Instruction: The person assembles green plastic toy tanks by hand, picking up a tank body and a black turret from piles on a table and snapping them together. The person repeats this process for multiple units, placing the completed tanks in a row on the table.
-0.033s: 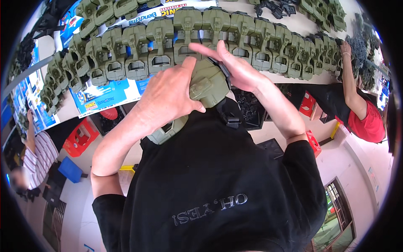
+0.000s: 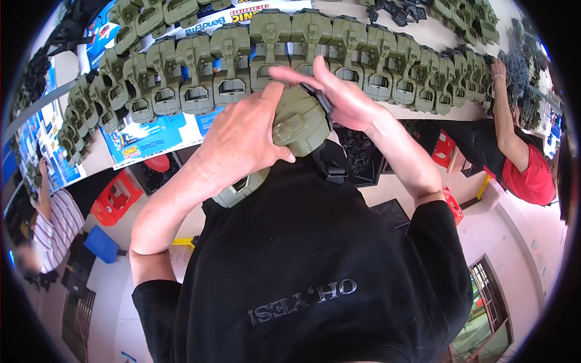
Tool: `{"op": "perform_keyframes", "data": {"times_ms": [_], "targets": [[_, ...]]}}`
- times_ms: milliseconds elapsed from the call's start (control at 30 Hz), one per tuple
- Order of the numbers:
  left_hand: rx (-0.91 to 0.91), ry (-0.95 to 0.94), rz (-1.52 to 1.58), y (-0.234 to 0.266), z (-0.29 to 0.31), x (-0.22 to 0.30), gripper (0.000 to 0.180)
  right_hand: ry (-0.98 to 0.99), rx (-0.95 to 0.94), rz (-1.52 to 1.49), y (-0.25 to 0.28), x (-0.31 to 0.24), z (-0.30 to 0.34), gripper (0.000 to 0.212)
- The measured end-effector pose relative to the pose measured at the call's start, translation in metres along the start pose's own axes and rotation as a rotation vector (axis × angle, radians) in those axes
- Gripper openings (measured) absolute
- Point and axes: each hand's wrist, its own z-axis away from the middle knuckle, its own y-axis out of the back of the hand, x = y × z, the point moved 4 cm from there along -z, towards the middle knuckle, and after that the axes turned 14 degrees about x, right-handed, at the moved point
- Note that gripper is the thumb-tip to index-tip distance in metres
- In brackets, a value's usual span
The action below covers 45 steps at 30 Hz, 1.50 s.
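Partly hidden by the fingers around it is an angular olive-green plastic-looking housing (image 2: pixel 301 124), held between both hands in front of the chest, close to the table's near edge. Its left side disappears behind the left hand (image 2: pixel 245 130), and the surface under the right palm is out of sight. Below the left wrist, another olive-green moulded section (image 2: pixel 243 189) shows only in part; whether it joins the housing cannot be told.

The visible face of the housing is matt and faceted, tilted, with a raised block on it and a dark piece (image 2: pixel 322 100) along its upper right side. The left hand wraps around it, thumb low on the near side and forefinger up along the top. The right hand lies against the upper right side, its thumb raised and its forefinger stretched leftward; how firmly it presses cannot be told.

Just beyond the fingertips, a long curved row of similar olive-green housings (image 2: pixel 230 66) limits reach across the pale tabletop (image 2: pixel 100 158). Towards the body, a black short-sleeved shirt (image 2: pixel 315 242) and a black strap with a buckle (image 2: pixel 334 174) come close beneath the hands. Sideways there is more room: the co-worker in a red sleeve (image 2: pixel 534 178) is well apart.
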Motion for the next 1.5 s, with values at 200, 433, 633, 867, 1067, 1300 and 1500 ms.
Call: {"op": "perform_keyframes", "data": {"times_ms": [200, 433, 633, 867, 1067, 1300, 1500], "targets": [[0.079, -0.108, -0.079, -0.004, 0.011, 0.01, 0.068, -0.186, 0.258, -0.193, -0.011, 0.005, 0.0, 0.065], [0.224, -0.353, -0.323, -0.023, 0.036, 0.009, 0.075, 0.04, 0.3, 0.0, -0.015, 0.027, 0.008, 0.065], [0.466, -0.498, -0.44, -0.015, 0.05, 0.021, 0.067, 0.388, 0.41, 0.064, -0.036, 0.0, 0.038, 0.062], [0.512, -0.557, -0.213, -0.016, 0.03, 0.017, 0.079, 0.414, 0.465, 0.263, -0.02, -0.02, 0.039, 0.045], [0.524, -0.063, 0.373, -0.014, -0.018, 0.012, 0.093, 0.546, 0.58, -0.01, 0.027, -0.052, 0.039, 0.055], [0.624, 0.164, 1.161, -0.038, -0.116, 0.023, 0.085, 0.784, 0.833, 0.861, 0.019, -0.05, 0.083, 0.097], [0.304, 0.09, 1.106, -0.066, -0.179, 0.126, 0.105, 1.026, 1.305, 0.797, 0.125, -0.076, 0.085, 0.081]]}}
